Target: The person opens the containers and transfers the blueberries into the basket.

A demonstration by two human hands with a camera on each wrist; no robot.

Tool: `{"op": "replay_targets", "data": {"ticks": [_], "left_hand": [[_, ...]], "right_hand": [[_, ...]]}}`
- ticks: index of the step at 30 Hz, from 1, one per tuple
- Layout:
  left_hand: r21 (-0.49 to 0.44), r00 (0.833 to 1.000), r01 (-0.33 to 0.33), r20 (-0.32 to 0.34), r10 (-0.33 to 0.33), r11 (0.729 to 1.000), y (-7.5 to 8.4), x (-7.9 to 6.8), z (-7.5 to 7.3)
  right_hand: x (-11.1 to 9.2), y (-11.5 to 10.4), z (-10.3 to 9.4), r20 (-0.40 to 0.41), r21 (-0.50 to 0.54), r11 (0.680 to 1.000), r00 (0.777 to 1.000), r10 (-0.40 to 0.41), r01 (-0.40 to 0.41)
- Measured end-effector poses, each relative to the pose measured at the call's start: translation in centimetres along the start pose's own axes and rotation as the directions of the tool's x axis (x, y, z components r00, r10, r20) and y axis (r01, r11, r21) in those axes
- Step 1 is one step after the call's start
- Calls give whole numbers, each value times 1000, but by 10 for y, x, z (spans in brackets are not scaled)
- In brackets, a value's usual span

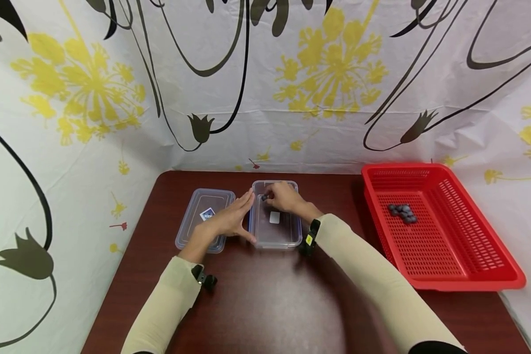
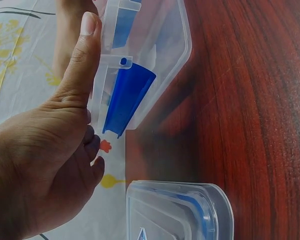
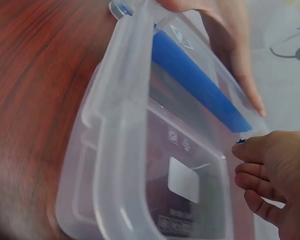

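Observation:
A clear plastic container [image 1: 276,245] with blue side clips [image 2: 127,97] stands on the table. My left hand [image 1: 225,221] rests along its left side, fingers straight and thumb toward the near corner. Over the far part of the container, my right hand [image 1: 287,198] pinches a blueberry [image 3: 241,141] between thumb and fingertips. Most of that berry is hidden by the fingers. A white label [image 3: 184,180] shows on the container's bottom. Beside the left hand lies a clear lid [image 1: 203,204] with a blue and white sticker.
On the right stands a red basket [image 1: 473,221] with a small cluster of blueberries [image 1: 402,212] inside. The dark brown table [image 1: 265,305] meets a patterned white cloth [image 1: 256,93] at the back and left.

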State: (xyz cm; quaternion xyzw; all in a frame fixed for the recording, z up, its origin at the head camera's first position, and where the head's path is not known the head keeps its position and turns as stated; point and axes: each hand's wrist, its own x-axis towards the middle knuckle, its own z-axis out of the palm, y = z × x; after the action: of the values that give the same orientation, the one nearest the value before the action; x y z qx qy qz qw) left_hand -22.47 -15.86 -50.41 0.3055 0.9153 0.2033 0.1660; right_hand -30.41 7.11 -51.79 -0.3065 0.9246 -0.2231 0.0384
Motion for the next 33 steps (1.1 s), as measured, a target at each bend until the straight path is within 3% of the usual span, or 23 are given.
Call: {"op": "replay_targets", "data": {"ticks": [11,17,24,33], "left_hand": [[13,1000,-2,3,2,1000,-1,1,-2],[3,1000,3,7,-3,1000,0,1,-3],[0,1000,14,8,-14,1000,1,0,-4],[-13,1000,16,17,-16,1000,3,-1,-5]], "right_hand": [[-18,4,-46,25,-35,996,997,-78,79],[-42,15,-78,27,-31,992,992,-121,122],[-69,29,-112,-38,-62,981,982,-186,183],[-107,48,-153,-54,-118,971,975,-216,209]]}}
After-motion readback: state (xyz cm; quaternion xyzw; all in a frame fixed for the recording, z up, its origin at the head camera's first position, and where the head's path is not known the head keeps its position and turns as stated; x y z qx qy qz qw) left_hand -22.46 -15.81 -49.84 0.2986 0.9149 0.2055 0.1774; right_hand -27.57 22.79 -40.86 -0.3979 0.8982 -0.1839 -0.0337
